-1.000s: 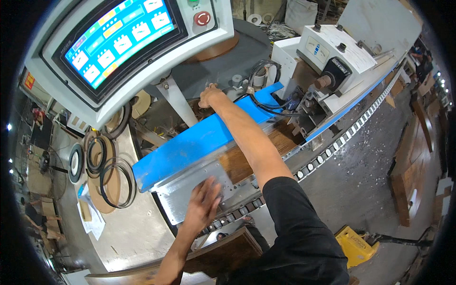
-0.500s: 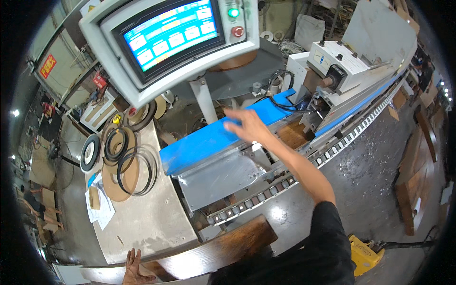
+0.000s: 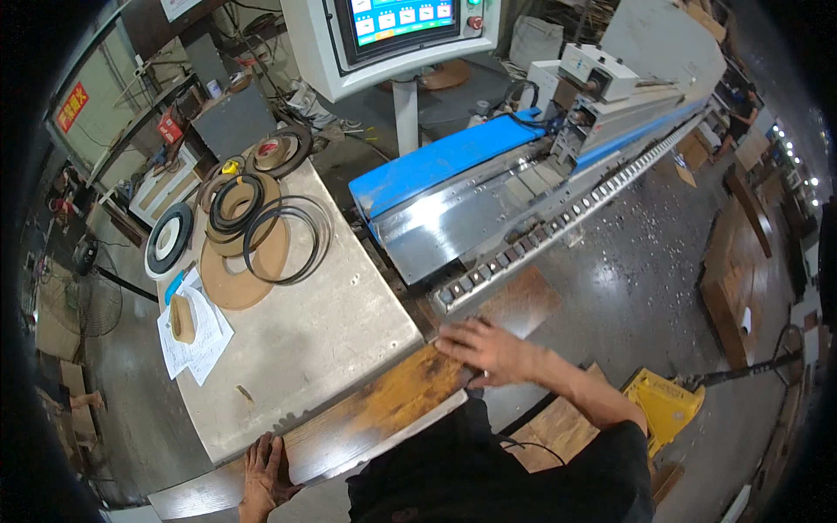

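A long wood-grain board (image 3: 366, 404) lies along the near edge of the pale worktable (image 3: 323, 349), its dark brown face up. Near its left part, my left hand (image 3: 264, 475) spans the board, fingers over the top and thumb by the near edge. At the right end my right hand (image 3: 495, 350) grips it, fingers across the face and thumb low on the near side. Rolls of edge banding (image 3: 235, 202), thin black loops (image 3: 283, 240) and a paper sheet (image 3: 200, 349) with a small tan roll rest on the table.
Beyond the table stands a long machine with a blue cover (image 3: 449, 161), a steel bed (image 3: 436, 227) and a roller track (image 3: 523, 248). Its control screen (image 3: 405, 19) is lit. A yellow pallet truck part (image 3: 663, 405) and boards (image 3: 732, 279) are at the right.
My right hand has come down from above the blue cover to the board's right end and taken hold there. My left hand stays on the board. The view has shifted.
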Available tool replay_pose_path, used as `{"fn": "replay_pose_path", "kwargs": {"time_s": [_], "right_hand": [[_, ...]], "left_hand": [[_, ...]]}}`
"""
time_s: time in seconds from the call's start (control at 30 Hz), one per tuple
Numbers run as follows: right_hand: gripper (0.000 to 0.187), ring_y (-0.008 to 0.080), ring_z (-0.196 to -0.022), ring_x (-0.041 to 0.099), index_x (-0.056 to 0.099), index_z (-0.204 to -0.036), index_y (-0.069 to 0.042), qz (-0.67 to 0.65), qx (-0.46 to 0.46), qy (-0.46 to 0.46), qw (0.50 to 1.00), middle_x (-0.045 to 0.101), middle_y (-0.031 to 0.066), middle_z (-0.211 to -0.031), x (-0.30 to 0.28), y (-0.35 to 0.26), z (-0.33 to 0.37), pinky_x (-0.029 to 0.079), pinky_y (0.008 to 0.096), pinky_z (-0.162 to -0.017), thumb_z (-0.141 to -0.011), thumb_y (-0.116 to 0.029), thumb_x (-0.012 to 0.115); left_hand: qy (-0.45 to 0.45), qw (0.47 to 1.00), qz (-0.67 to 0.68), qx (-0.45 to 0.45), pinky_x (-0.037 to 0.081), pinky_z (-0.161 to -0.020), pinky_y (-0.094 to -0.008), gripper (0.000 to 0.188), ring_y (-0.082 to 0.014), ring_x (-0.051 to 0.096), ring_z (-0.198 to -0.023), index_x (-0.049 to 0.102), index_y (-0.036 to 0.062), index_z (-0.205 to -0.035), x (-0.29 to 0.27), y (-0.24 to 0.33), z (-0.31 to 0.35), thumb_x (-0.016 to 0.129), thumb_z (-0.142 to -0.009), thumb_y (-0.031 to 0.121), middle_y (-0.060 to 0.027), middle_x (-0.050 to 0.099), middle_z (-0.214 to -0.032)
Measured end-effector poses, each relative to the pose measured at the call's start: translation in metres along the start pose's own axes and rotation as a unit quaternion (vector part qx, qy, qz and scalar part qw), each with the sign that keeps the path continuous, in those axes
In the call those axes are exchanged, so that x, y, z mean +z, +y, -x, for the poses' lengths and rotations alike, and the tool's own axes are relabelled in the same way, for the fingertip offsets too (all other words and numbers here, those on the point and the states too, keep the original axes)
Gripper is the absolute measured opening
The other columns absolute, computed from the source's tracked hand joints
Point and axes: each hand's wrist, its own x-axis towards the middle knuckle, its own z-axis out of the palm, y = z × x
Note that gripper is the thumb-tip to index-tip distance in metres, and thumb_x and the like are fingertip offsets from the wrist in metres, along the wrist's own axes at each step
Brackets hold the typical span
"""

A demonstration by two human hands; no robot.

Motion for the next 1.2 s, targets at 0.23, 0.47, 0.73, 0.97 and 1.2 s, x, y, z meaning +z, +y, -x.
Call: {"fn": "replay_pose_path", "kwargs": {"time_s": [0.23,0.47,0.73,0.97,1.2], "right_hand": [[0.101,0.0416,-0.142,0.035,0.032,-0.157,-0.013,0.021,0.024,-0.026,0.999,0.036,0.0219,-0.154,-0.016,-0.011,-0.002,0.034,0.0541,-0.117,-0.076,-0.046,0.082],[0.101,0.0433,-0.139,0.037,0.032,-0.157,-0.013,0.081,-0.038,0.109,0.99,0.039,0.0223,-0.151,-0.06,0.027,-0.014,0.036,0.0571,-0.114,-0.075,-0.048,0.081],[0.093,0.041,-0.144,0.034,0.035,-0.157,-0.017,0.113,0.017,0.1,0.988,0.034,0.0197,-0.159,-0.068,0.15,-0.033,0.034,0.0556,-0.117,-0.082,-0.057,0.071],[0.074,0.0388,-0.149,0.027,0.042,-0.154,-0.021,0.079,0.059,0.09,0.991,0.028,0.0162,-0.164,-0.06,0.258,-0.032,0.03,0.0544,-0.12,-0.092,-0.056,0.06],[0.067,0.0383,-0.149,0.029,0.042,-0.154,-0.024,0.103,0.112,0.019,0.988,0.029,0.0143,-0.164,-0.05,0.314,-0.041,0.032,0.0505,-0.121,-0.097,-0.057,0.054]], "left_hand": [[0.068,0.994,-0.007,0.087,0.041,-0.099,-0.0562,0.107,-0.0472,0.052,-0.117,0.046,0.0059,-0.142,-0.022,0.008,0.003,0.091,-0.048,0.033,-0.0261,0.049,-0.132],[0.111,0.987,-0.065,0.093,0.04,-0.097,-0.0579,0.105,-0.0458,0.049,-0.121,0.055,0.0132,-0.141,-0.097,0.01,-0.02,0.093,-0.045,0.028,-0.0265,0.046,-0.137],[0.127,0.987,-0.029,0.09,0.041,-0.104,-0.0543,0.096,-0.0467,0.047,-0.125,0.06,0.0115,-0.137,-0.117,0.018,-0.164,0.095,-0.047,0.017,-0.0257,0.044,-0.144],[0.087,0.993,-0.003,0.084,0.042,-0.107,-0.0521,0.098,-0.0441,0.047,-0.126,0.058,0.0103,-0.14,-0.098,0.034,-0.28,0.094,-0.049,0.016,-0.024,0.043,-0.146],[0.08,0.994,0.023,0.072,0.035,-0.113,-0.0545,0.105,-0.047,0.039,-0.136,0.054,0.0131,-0.146,-0.071,0.033,-0.34,0.093,-0.049,0.018,-0.0246,0.036,-0.154]]}}
